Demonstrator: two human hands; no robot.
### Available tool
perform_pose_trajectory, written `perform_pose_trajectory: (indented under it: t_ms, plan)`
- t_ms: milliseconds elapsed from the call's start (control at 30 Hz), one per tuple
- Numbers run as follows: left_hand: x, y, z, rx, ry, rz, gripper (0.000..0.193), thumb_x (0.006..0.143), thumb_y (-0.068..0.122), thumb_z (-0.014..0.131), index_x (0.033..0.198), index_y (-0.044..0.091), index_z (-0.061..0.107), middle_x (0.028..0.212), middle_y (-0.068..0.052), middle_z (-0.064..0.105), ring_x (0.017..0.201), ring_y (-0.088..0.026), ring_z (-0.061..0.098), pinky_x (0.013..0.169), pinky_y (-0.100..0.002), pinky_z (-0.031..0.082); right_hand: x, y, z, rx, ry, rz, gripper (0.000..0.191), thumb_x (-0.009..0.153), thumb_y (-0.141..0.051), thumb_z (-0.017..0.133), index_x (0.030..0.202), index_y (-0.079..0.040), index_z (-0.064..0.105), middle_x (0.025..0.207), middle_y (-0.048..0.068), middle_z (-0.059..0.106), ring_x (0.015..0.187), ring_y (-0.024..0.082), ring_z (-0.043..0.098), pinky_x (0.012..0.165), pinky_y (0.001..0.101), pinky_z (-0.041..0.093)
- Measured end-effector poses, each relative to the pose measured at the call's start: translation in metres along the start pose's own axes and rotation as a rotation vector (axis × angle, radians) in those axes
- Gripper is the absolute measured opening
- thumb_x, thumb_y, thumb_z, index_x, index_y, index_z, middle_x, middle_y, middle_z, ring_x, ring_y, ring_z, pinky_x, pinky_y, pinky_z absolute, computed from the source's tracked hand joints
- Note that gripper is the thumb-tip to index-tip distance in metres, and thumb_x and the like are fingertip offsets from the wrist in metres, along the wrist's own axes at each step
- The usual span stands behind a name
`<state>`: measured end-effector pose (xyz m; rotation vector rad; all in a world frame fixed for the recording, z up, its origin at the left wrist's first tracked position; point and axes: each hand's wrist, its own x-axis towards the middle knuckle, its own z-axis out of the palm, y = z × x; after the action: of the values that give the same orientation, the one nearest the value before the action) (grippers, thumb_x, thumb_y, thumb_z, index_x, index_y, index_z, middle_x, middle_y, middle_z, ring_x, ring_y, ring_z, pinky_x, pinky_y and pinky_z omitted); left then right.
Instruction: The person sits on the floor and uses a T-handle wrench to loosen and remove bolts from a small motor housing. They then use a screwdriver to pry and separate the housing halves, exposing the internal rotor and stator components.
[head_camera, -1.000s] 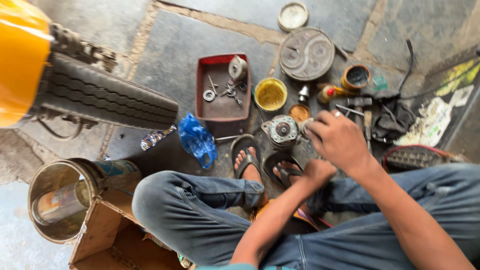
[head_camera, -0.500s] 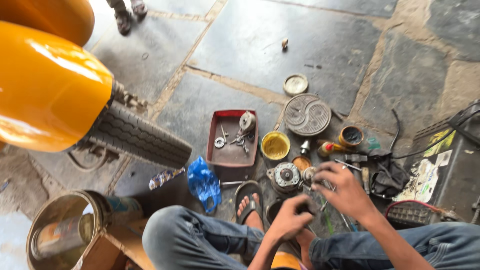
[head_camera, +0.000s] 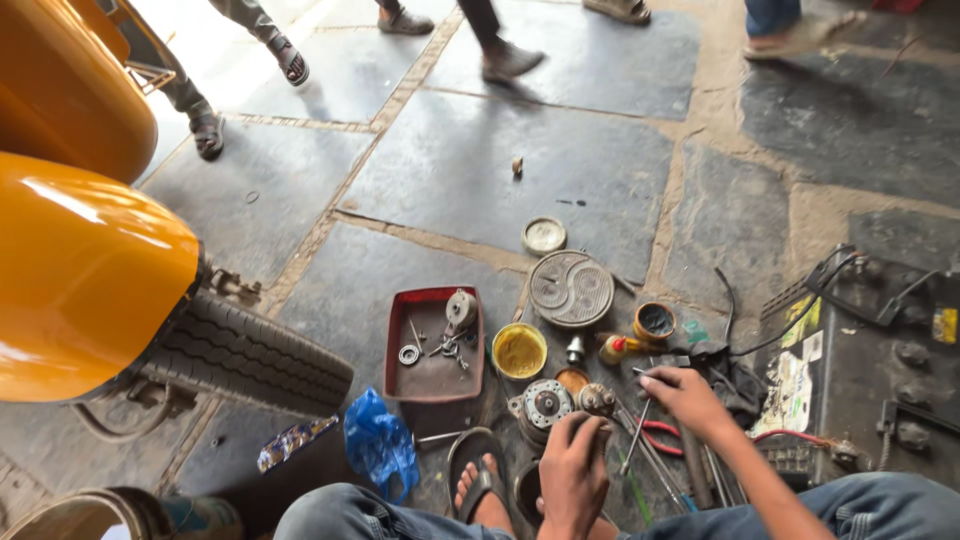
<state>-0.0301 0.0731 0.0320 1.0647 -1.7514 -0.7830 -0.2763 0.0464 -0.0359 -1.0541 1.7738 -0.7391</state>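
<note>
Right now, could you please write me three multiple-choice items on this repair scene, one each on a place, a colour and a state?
1. Where is the red tray?
A. on the stone floor beside the tyre
B. on the battery
C. on the person's lap

2. What colour is the crumpled plastic bag?
A. green
B. blue
C. white

3. What is the right hand doing?
A. resting flat on the knee
B. gripping the tyre
C. reaching among the tools, fingers on a thin metal one

Answers:
1 A, the tray lies on the floor just right of the tyre.
2 B, the bag below the tray is plainly blue.
3 C, the fingers pinch a slim tool while the left hand holds a small metal part.
</note>
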Motion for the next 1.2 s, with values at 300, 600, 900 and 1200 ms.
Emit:
perform_pose_trajectory:
  t_ms: [300, 600, 900, 1200]
  plan:
    - [-0.001, -0.018, 0.02, 0.041, -0.04, -0.368, 0.021, 0.097, 0.033, 0.064, 0.101, 0.014, 0.071, 0.097, -0.015, 0.073, 0.091, -0.041, 0.069, 0.073, -0.051, 0.053, -0.024, 0.024, 0.062, -1.047, -0.314, 0.339, 0.073, 0.087, -0.05, 0.076, 0.147, -0.019, 0.046, 0.146, 0.012, 0.057, 0.136, 0.032, 0.055, 0.112, 0.0453, 0.049]
    - [0.002, -0.037, 0.024, -0.314, -0.105, -0.581, 0.03, 0.096, 0.036, 0.069, 0.095, 0.007, 0.075, 0.072, -0.011, 0.077, 0.069, -0.021, 0.078, 0.068, -0.038, 0.059, -0.032, 0.008, 0.093, -0.846, 0.01, 0.238, 0.088, 0.079, -0.037, 0.081, 0.15, -0.012, 0.033, 0.15, 0.023, 0.041, 0.13, 0.044, 0.057, 0.106, 0.0512, 0.053]
    - [0.003, -0.043, 0.026, -0.499, -0.149, -0.735, 0.037, 0.101, 0.033, 0.063, 0.097, -0.001, 0.075, 0.073, -0.006, 0.077, 0.07, -0.007, 0.068, 0.069, -0.026, 0.052, -0.029, -0.002, 0.116, -0.689, 0.115, 0.218, 0.081, 0.075, -0.027, 0.078, 0.145, -0.011, 0.041, 0.144, 0.025, 0.044, 0.121, 0.048, 0.06, 0.1, 0.0528, 0.055]
    - [-0.012, -0.054, 0.026, -0.491, -0.076, -0.432, 0.034, 0.106, 0.026, 0.06, 0.099, -0.006, 0.07, 0.086, -0.009, 0.069, 0.083, -0.009, 0.061, 0.077, -0.028, 0.05, -0.01, 0.031, 0.103, -0.897, 0.463, -0.125, 0.09, 0.062, -0.028, 0.081, 0.14, -0.002, 0.045, 0.136, 0.033, 0.048, 0.123, 0.056, 0.054, 0.098, 0.0645, 0.047]
